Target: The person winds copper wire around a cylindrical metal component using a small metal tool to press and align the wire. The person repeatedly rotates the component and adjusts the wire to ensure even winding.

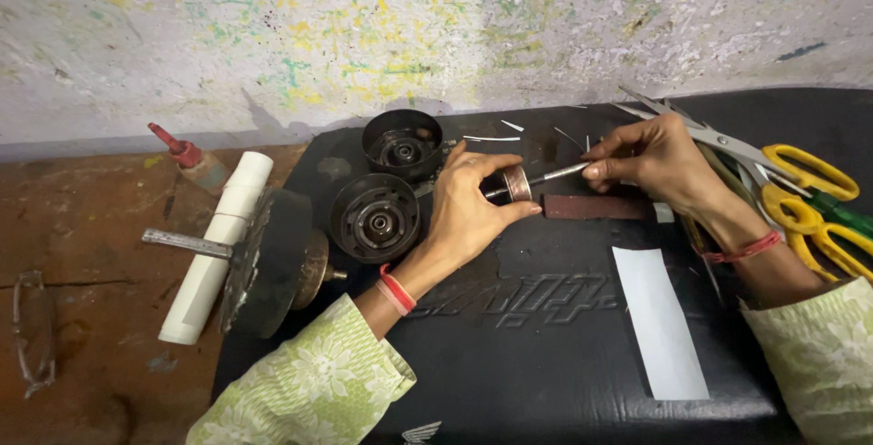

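Observation:
My left hand [468, 213] pinches a small copper-coloured ring part [518, 183] between thumb and forefinger, just above a black padded mat [546, 336]. A thin metal shaft [555, 174] passes through that part. My right hand [650, 156] grips the shaft's right end with its fingertips. Both hands sit near the mat's far middle. A dark reddish flat strip [596, 207] lies right below the shaft.
Two black round motor housings [376, 218] [402, 143] sit left of my left hand. A rotor with a shaft [264, 259], a white rolled tube [218, 245] and a red-capped bottle [193, 160] lie farther left. Yellow-handled scissors [800, 195] and a white paper strip [659, 322] lie right.

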